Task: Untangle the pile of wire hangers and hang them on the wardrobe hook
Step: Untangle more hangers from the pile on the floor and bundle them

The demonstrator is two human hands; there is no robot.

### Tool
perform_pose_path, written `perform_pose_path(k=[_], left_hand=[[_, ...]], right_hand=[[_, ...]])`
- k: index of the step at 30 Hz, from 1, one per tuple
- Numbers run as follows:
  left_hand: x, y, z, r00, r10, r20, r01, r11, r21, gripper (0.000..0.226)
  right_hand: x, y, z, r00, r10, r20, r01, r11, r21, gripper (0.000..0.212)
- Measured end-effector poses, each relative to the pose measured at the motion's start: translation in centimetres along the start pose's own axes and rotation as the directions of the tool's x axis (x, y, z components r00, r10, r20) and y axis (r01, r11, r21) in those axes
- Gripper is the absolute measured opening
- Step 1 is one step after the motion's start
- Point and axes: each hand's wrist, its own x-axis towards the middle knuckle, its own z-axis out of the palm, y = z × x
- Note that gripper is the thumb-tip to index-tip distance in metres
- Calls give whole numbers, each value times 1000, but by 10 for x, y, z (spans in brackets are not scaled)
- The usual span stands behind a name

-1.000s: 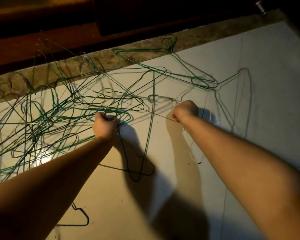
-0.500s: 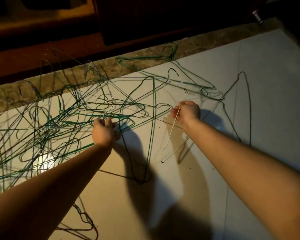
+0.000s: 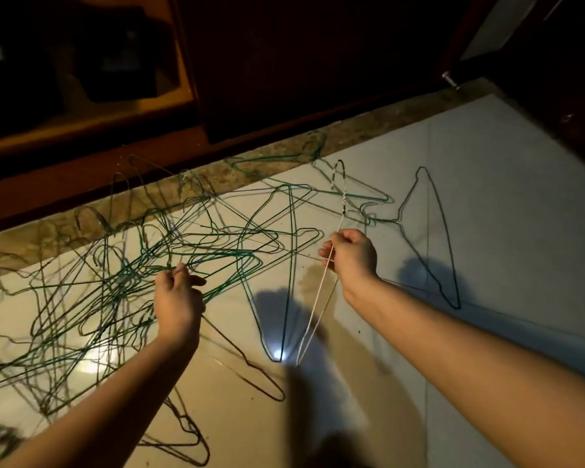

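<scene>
A tangled pile of green and dark wire hangers (image 3: 122,265) spreads over the pale floor at the left and centre. My right hand (image 3: 352,256) grips a white wire hanger (image 3: 314,319) near its neck and holds it upright above the floor, hook pointing up. My left hand (image 3: 178,298) pinches wires at the right edge of the pile. A single dark hanger (image 3: 433,238) lies apart on the floor to the right. No wardrobe hook is visible.
A dark wooden wardrobe (image 3: 284,62) stands along the top, with an open lit compartment (image 3: 81,96) at the upper left. A speckled stone strip (image 3: 190,184) runs between it and the tiles. More loose hangers (image 3: 183,430) lie near my left forearm.
My right hand has lifted the white hanger out of the pile and raised it upright. My left hand stays on the tangled wires. The camera has tilted up toward the wardrobe.
</scene>
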Motion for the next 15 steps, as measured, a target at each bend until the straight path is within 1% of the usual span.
perform_pose_path(k=[5, 10, 12, 15], left_hand=[[-33, 32, -4, 998, 38, 56, -34, 998, -58, 24], [-58, 55, -3, 985, 106, 135, -104, 994, -24, 27], [-64, 57, -2, 979, 117, 169, -121, 993, 10, 28], [-71, 53, 3, 960, 96, 263, -127, 987, 102, 27]], right_hand=[[-26, -4, -9, 999, 27, -28, -26, 998, 61, 23], [-32, 0, -29, 996, 83, 34, -82, 996, -15, 18], [-30, -1, -37, 993, 117, 20, -117, 993, 25, 19], [-32, -3, -44, 990, 142, 11, -142, 976, 168, 24]])
